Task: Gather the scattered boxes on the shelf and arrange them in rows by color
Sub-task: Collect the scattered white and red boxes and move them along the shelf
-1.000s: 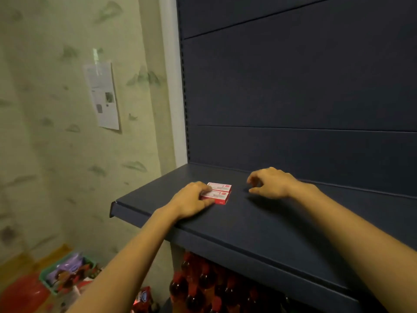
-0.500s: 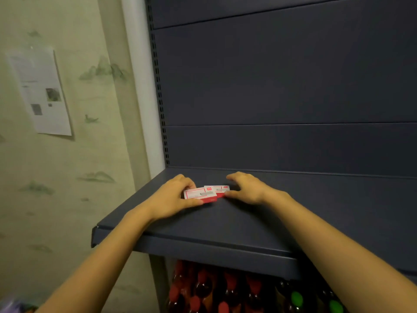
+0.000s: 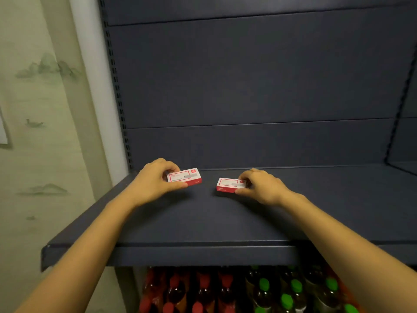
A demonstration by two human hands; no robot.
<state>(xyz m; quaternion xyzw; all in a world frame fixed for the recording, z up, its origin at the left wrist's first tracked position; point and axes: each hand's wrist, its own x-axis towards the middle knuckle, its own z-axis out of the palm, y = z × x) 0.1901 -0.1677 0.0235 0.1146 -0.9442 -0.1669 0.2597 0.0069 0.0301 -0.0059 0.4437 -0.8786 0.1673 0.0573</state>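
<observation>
Two small red and white boxes are on the dark blue shelf (image 3: 203, 224), near its back left. My left hand (image 3: 153, 181) pinches the left red box (image 3: 186, 176) between thumb and fingers, its right end tilted slightly up off the shelf. My right hand (image 3: 262, 186) pinches the right red box (image 3: 229, 184) by its right end; that box lies flat on the shelf. A gap of about a box's width separates the two boxes.
The shelf's dark back panel (image 3: 248, 86) rises behind the boxes. A perforated upright (image 3: 117, 86) and a white post (image 3: 90, 86) stand at the left. Bottles with red caps (image 3: 203, 288) and green caps (image 3: 291, 290) fill the shelf below.
The two boxes lay side by side, touching; each hand has taken one and they are now apart. The view has shifted to the right and closer.
</observation>
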